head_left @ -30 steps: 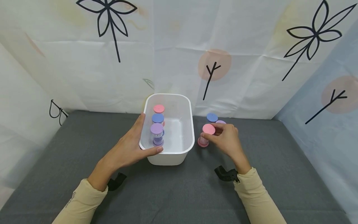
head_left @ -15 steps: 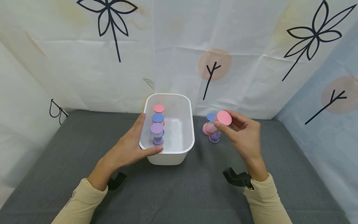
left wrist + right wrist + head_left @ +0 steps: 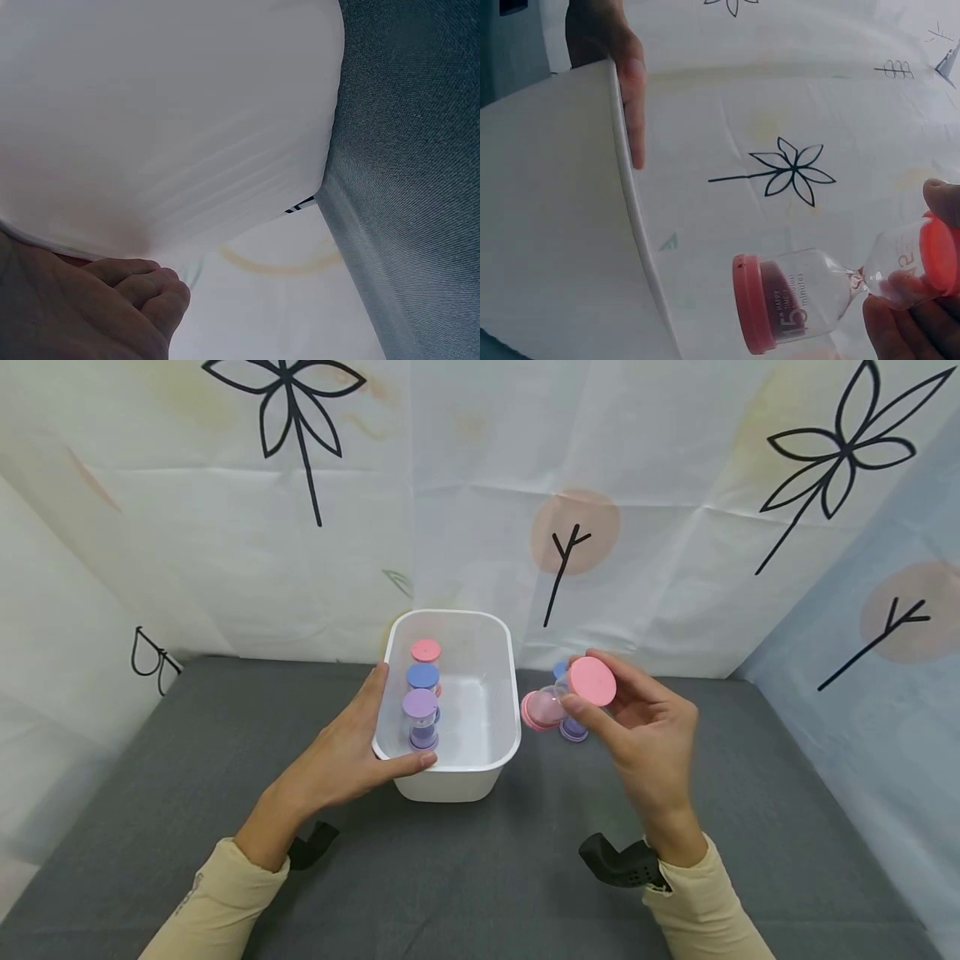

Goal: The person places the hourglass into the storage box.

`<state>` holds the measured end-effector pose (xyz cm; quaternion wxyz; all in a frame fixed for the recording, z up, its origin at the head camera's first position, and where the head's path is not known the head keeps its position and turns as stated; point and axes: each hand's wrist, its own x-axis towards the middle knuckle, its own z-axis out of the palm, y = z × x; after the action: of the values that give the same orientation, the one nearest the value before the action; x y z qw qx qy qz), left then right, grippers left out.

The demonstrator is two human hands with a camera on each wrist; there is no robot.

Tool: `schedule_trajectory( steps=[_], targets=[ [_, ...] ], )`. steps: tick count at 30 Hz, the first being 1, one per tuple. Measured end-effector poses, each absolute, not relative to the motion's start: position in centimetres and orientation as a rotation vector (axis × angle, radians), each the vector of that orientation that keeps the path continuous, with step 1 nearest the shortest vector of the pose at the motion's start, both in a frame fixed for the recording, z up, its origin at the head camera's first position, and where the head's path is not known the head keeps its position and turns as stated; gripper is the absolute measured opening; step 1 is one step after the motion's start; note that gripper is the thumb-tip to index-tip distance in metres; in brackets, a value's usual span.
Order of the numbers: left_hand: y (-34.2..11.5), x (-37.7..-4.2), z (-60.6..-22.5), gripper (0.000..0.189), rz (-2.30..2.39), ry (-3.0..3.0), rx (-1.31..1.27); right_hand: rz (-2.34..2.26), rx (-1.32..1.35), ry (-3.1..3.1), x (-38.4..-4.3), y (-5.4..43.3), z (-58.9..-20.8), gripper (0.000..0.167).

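Observation:
My right hand (image 3: 652, 735) pinches a pink-capped hourglass (image 3: 550, 706) by its near cap, holding it tilted above the table; "15 minutes" is printed on its glass (image 3: 810, 296). My left hand (image 3: 341, 756) holds the left front corner of a white plastic bin (image 3: 480, 767), thumb along the front rim and fingers at the left side. Along the bin's left wall stand a purple hourglass (image 3: 422, 718), a blue hourglass (image 3: 423, 677) and a pink hourglass (image 3: 426, 651). Behind the held one, a second purple hourglass (image 3: 573, 729) and a second blue hourglass (image 3: 560, 669) are partly hidden.
A dark grey cloth (image 3: 487, 877) covers the table. White printed fabric (image 3: 465, 527) hangs behind and at both sides, close to the bin's back. The right part of the bin's floor (image 3: 476, 710) shows bare.
My right hand has lifted the pink hourglass from the table, tilted it, and shifted it slightly left toward the bin over the last half second. My left hand and the bin stay in place.

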<state>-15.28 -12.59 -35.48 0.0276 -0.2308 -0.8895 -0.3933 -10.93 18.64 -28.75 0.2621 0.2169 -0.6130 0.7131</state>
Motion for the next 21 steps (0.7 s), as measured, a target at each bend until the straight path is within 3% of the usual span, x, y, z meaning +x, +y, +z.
schedule_trajectory(
  steps=[9, 21],
  targets=[
    [-12.6, -15.4, -35.5, 0.121, -1.228, -2.732, -0.723, 1.991, 0.691, -1.623, -11.2, 16.4, -29.2, 0.046],
    [-12.6, -15.4, -35.4, 0.120, -1.246, -2.724, -0.743, 2.072, 0.671, -2.053, -14.7, 12.4, -30.7, 0.042]
  ],
)
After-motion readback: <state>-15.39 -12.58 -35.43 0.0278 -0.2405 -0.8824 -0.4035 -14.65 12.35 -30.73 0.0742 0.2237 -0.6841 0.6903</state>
